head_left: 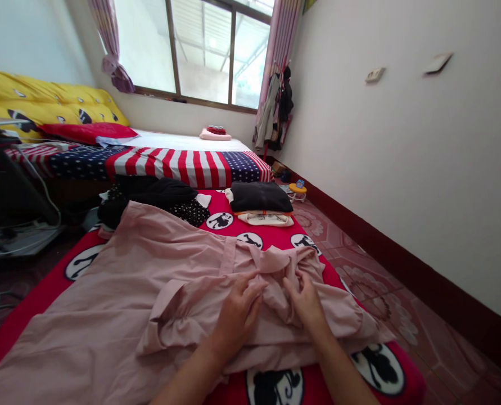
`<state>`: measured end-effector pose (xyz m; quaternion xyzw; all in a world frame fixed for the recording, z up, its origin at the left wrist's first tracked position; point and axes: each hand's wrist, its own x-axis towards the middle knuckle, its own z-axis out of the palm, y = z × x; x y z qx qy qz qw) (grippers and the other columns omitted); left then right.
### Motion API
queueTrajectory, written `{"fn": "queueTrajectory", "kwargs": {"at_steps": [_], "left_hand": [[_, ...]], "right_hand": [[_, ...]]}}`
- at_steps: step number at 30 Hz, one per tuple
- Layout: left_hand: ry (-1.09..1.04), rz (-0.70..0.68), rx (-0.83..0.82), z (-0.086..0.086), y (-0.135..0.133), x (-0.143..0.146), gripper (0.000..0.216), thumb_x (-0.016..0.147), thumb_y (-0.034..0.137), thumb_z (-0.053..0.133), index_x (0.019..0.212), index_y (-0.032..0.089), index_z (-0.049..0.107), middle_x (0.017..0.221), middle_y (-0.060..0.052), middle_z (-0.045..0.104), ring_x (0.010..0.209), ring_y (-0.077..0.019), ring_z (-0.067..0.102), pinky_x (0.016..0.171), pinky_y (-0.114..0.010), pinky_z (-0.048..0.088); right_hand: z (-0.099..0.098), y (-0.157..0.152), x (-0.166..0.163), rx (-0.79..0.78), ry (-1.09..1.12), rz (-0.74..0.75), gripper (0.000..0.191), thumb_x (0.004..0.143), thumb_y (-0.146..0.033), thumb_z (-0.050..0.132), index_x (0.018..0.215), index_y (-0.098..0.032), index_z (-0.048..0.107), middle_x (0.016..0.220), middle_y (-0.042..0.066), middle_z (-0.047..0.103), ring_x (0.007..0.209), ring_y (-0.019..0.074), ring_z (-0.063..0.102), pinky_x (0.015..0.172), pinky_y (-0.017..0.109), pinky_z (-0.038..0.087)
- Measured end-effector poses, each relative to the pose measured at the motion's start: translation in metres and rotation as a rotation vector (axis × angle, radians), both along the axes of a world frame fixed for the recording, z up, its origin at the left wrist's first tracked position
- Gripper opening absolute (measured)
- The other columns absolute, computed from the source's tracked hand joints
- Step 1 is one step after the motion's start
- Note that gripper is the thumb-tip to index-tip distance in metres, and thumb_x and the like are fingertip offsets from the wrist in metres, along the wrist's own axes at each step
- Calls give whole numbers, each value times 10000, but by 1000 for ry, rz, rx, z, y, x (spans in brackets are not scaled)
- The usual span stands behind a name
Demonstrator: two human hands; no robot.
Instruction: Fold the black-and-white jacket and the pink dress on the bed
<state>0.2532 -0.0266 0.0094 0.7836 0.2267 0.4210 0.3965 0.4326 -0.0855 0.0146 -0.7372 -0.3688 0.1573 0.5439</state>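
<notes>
A dusty-pink collared dress (119, 281) lies spread over a red blanket (233, 385) with black-and-white round prints. Its collar (273, 260) points to the right, and one cuffed sleeve is folded across the body. My left hand (242, 306) pinches the fabric just below the collar, fingers curled. On the other side of the neckline, my right hand (303, 295) has thumb and fingers closed on the cloth near the collar. Creases bunch up between the two hands.
Beyond the dress sit a heap of black clothes (153, 194) and a folded stack with a dark garment (261, 197) on top. A bed with a striped, starred cover (170, 166) stands under the window. A small yellow stool (297, 189) is by the right wall.
</notes>
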Motion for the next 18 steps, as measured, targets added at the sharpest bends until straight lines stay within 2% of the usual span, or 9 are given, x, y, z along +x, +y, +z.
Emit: {"fn": "queueTrajectory", "kwargs": {"at_steps": [2,3,6,8,11,14,16,18], "left_hand": [[33,-51,46,4,-5,0,298,902,194,490,1119,265,681,1280,-95,574,1212,-243,493,1062,-390,349],[36,-59,47,6,-6,-1,271,906,210,492,1077,258,697,1233,-96,600,1190,-245,507,1055,-387,353],[-32,-8,-15,11,-1,3,249,918,236,478,1007,241,710,1135,-94,633,1128,-244,541,1023,-371,377],[-86,55,-80,13,11,12,277,925,230,457,1106,239,667,1160,-93,621,1115,-239,549,995,-368,403],[-79,90,-142,12,41,31,379,894,174,462,1256,214,565,1248,-111,574,1138,-236,543,983,-389,428],[-3,-44,-143,13,71,46,379,829,113,502,1186,185,607,1278,-122,553,1195,-236,515,993,-389,434],[58,-137,-114,17,84,50,333,788,96,545,1090,189,649,1255,-110,567,1190,-232,520,962,-363,457],[112,-169,-76,21,90,51,287,758,85,572,1005,192,671,1185,-92,604,1120,-221,560,899,-334,484]], "right_hand": [[16,-3,-4,93,-341,-101,511,794,-381,620,1240,-150,532,1212,160,583,1149,295,527,1006,485,387],[25,-2,-6,148,-476,-104,480,821,-343,587,1264,-170,517,1253,150,555,1196,284,490,1036,479,361],[44,11,-5,212,-660,-31,335,870,-242,493,1189,-204,589,1286,119,533,1242,255,450,1067,461,334],[49,27,3,176,-608,50,301,855,-194,475,1104,-207,645,1246,107,572,1204,247,489,1053,454,357],[47,51,21,56,-356,312,350,810,-150,471,1097,-207,662,1171,87,644,1134,224,565,1023,430,409],[45,65,34,-30,-151,564,427,776,-138,481,1166,-220,636,1192,64,656,1141,204,581,1022,409,426],[46,68,40,-36,-126,658,500,728,-107,500,1197,-234,621,1240,49,637,1184,205,558,1035,404,417],[48,68,45,-42,-149,726,587,672,-66,507,1220,-251,606,1281,37,611,1213,207,536,1027,391,425]]}}
